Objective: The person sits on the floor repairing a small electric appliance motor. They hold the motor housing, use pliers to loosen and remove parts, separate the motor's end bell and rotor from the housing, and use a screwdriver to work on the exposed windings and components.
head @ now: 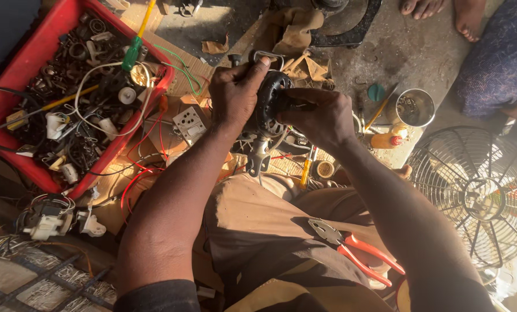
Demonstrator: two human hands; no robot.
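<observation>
- The left hand (pixel 234 92) was clamped on the left side of a small dark electric motor (pixel 270 104), with the thumb stretched over its top and the fingers curled behind it.
- The right hand (pixel 319 118) was closed on the right side of the same motor, its fingers wrapped around the housing.
- The motor was held in the air above the person's lap, between both hands, with a grey metal bracket (pixel 258 157) hanging down from it.
- 1 pair of pliers with red handles (pixel 351 245) lay on the person's right thigh, on the brown trousers, touched by no hand.
- A red plastic crate (pixel 24 75) stood at the upper left on the floor, full of wires, white plugs and small metal parts.
- A screwdriver with a green handle (pixel 132 53) rested over the far edge of the crate.
- A white wall socket (pixel 190 124) lay on the floor just beside the crate's right side, among red wires.
- A wire fan guard (pixel 472 190) lay at the right edge of the floor, well apart from the hands.
- A small metal cup (pixel 415 107) stood near the guard, with a yellow bottle with a red cap (pixel 384 140) just beside it.
- 2 bare feet of another person (pixel 443 11) were at the top edge.
</observation>
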